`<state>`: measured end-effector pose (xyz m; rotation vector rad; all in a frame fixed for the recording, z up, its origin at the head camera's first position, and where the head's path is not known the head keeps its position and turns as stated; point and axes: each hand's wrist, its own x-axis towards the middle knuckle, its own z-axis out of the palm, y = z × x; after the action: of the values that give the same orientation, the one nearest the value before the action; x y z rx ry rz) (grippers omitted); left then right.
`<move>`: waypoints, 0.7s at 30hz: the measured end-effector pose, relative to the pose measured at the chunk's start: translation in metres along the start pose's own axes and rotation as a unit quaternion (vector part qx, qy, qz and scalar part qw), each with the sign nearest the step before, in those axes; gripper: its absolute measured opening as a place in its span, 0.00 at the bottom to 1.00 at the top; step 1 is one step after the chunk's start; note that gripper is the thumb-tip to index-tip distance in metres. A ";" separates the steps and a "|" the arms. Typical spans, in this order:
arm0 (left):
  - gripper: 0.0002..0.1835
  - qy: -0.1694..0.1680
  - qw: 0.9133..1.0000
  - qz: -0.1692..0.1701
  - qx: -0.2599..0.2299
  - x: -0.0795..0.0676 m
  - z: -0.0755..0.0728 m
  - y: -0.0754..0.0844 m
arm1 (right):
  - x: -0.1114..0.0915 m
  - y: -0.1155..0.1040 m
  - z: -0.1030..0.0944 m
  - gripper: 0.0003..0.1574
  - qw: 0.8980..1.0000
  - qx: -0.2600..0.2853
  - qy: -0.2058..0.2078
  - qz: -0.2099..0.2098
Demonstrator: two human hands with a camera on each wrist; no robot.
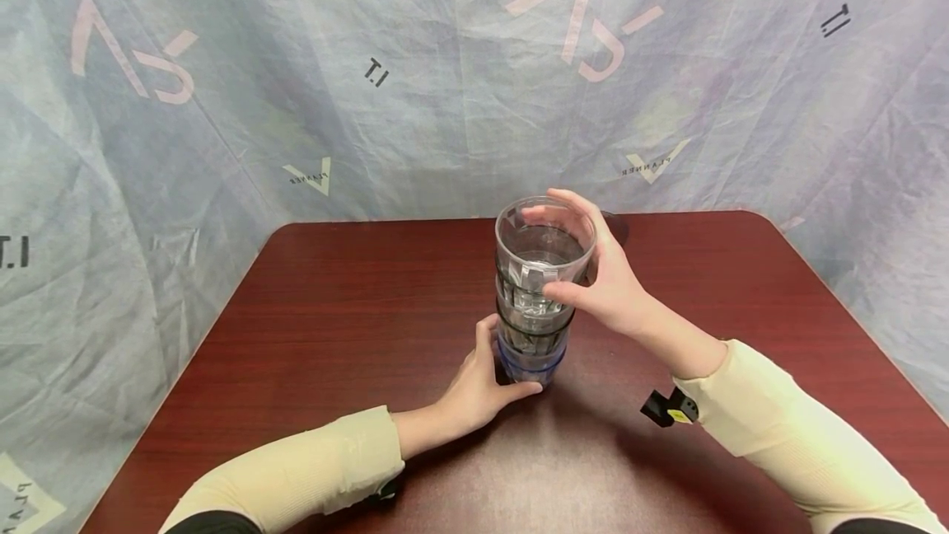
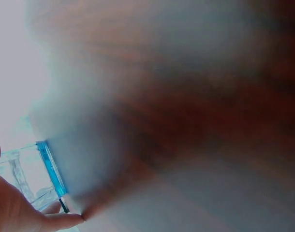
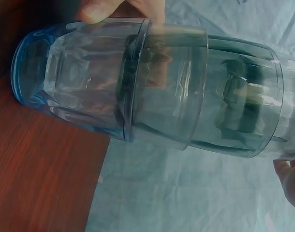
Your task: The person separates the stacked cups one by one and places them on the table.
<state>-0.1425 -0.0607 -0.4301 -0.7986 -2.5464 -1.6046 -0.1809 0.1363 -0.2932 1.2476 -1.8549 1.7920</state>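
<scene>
Several transparent tumblers stand nested in one upright stack near the middle of the table. The lowest tumbler [image 1: 530, 365] is blue-tinted; grey-green ones [image 3: 244, 101] and clear ones rise above it. My left hand [image 1: 474, 386] holds the blue tumbler low down, thumb in front and fingers round the far left side. At the top, my right hand [image 1: 611, 278] grips the clear tumbler [image 1: 544, 250] from the right, thumb on the near side and fingers at the far rim. In the left wrist view the left hand [image 2: 17, 208] is beside a blue-edged tumbler [image 2: 29, 174].
The dark red wooden table [image 1: 356, 295] extends round the stack. A dark object [image 1: 615, 227] lies behind the right hand, mostly hidden. Printed grey cloth [image 1: 415, 130] hangs behind and at both sides. A black wrist camera [image 1: 670, 408] sits under the right sleeve.
</scene>
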 end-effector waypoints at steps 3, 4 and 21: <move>0.50 0.001 1.000 0.000 -0.001 0.000 0.000 0.000 | 0.000 -0.001 0.000 0.61 1.000 -0.002 0.001 0.005; 0.50 0.002 1.000 0.000 -0.001 0.000 0.000 0.000 | 0.000 -0.001 0.000 0.61 1.000 -0.002 0.002 0.006; 0.50 0.003 1.000 -0.004 -0.004 0.000 0.000 0.001 | 0.003 -0.002 0.001 0.62 1.000 -0.007 0.016 -0.018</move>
<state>-0.1417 -0.0603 -0.4292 -0.7851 -2.5431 -1.6187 -0.1810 0.1340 -0.2897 1.2321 -1.8128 1.7662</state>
